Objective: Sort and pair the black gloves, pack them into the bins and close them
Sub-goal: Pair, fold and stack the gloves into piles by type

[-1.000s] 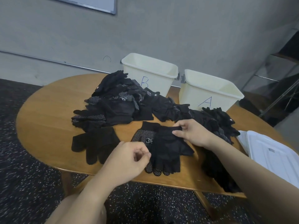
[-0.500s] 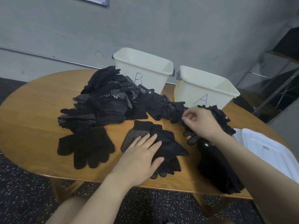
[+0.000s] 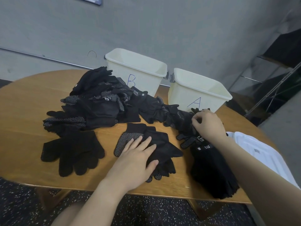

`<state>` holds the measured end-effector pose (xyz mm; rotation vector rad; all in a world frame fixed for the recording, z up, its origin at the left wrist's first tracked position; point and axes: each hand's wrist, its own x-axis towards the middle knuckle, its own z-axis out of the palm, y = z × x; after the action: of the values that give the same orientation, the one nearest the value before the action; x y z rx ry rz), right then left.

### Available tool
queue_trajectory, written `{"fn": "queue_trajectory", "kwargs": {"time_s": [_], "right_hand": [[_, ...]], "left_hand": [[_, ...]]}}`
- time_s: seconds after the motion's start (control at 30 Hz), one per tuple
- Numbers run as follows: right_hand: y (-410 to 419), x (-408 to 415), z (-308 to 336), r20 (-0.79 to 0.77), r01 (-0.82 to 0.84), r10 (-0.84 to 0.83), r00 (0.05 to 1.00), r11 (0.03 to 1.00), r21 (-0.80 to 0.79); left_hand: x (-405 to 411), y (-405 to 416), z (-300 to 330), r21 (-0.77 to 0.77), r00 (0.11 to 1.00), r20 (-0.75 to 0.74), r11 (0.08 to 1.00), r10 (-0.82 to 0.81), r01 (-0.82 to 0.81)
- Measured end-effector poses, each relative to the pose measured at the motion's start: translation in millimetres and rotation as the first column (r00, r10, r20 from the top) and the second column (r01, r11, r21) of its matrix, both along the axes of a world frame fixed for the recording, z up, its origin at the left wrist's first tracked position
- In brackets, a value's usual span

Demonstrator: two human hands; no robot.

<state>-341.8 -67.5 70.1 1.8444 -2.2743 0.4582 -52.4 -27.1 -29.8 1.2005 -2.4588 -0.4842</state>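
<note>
While the left hand [image 3: 136, 159] lies flat as it did half a second ago, fingers straight and spread over the paired gloves [image 3: 146, 147] at the front middle of the bench [image 3: 24, 144], the right hand [image 3: 207, 126] has sunk a little from the heap toward the dotted glove [image 3: 187, 141] beside it. A second ago the left hand was loosely curled above the pair and the right one pressed on it; now the right grip is bent, fingertips pinching black cloth at the right end of the glove heap [image 3: 105, 105], just in front of bin A [image 3: 198, 95].

The paired gloves lie with cuffs toward the bins and fingers toward the bench's near edge, long axis running front to back and leaning slightly right. The plain pair [image 3: 71, 152] to their left lies the same way, fingers toward the near edge. The stack of dark gloves [image 3: 211, 170] under the right forearm runs from its cuffs near the hand down to the near right edge.

Bin B [image 3: 138, 70] carries a blue handwritten "B" and bin A a blue "A"; both stand open at the back of the bench, side by side. A white tag on the stack reads "511". Small white logo tags show on the dotted glove and in the heap, too blurred to read. A white lid [image 3: 254, 149] lies at the right.
</note>
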Motion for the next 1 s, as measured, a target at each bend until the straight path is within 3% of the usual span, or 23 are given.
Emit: {"fn": "queue_trajectory", "kwargs": {"time_s": [0.13, 0.33, 0.63, 0.73, 0.93, 1.0], "right_hand": [[-2, -2, 1, 0.019, -0.023, 0.024, 1.0, 0.999, -0.024], [-7, -2, 18, 0.257, -0.035, 0.075, 0.964, 0.987, -0.158], [-2, 20, 73, 0.418, -0.091, 0.226, 0.88, 0.943, -0.319], [8, 35, 90, 0.556, -0.115, 0.301, 0.775, 0.932, -0.344], [29, 66, 83, 0.89, -0.133, 0.316, 0.328, 0.948, -0.288], [36, 73, 66, 0.915, -0.19, 0.241, 0.324, 0.964, -0.186]], "left_hand": [[6, -1, 3, 0.004, 1.0, 0.005, 1.0, -0.02, 0.02], [24, -2, 4, -0.002, 1.0, -0.018, 1.0, -0.017, 0.017], [29, 6, 3, -0.003, 0.993, -0.091, 0.997, 0.076, -0.077], [25, 9, 3, 0.042, 0.982, -0.101, 0.986, 0.162, -0.158], [23, 12, 4, 0.028, 0.978, -0.064, 0.98, 0.2, -0.199], [23, 12, 4, 0.034, 0.978, -0.062, 0.979, 0.2, -0.199]]}}
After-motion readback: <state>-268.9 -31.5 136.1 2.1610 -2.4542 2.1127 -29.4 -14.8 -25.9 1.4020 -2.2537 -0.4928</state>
